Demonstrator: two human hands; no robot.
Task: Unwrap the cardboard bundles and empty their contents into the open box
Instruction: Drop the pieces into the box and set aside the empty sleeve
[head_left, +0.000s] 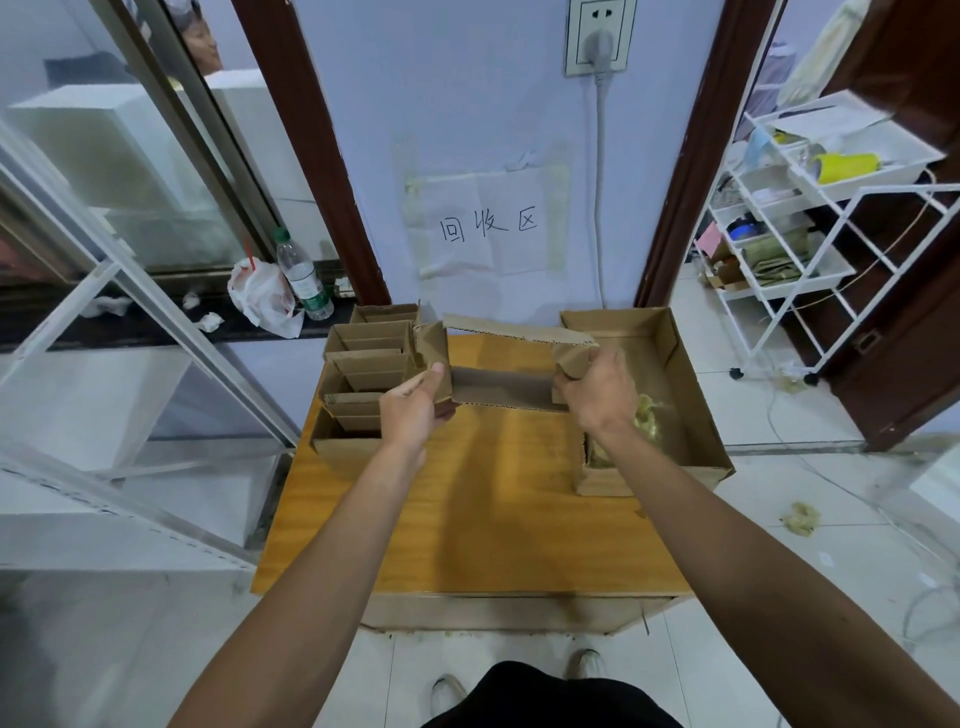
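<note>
I hold a brown cardboard bundle (501, 387), spread open, above the far half of the wooden table (467, 509). My left hand (413, 408) grips its left end flap and my right hand (597, 392) grips its right end. The opened bundle's inside looks dark and hollow; I cannot see any contents in it. To the right stands the open cardboard box (680, 374), with yellowish shredded filling (647, 413) on its floor just beside my right wrist. On the left of the table lies a row of several opened cardboard bundles (363, 374).
The table stands against a wall with a taped paper sign (485, 226). A white wire rack cart (789, 234) is at the right. A plastic bottle (304, 275) and bag sit on a dark ledge at the left. A clump of filling (802, 517) lies on the tiled floor.
</note>
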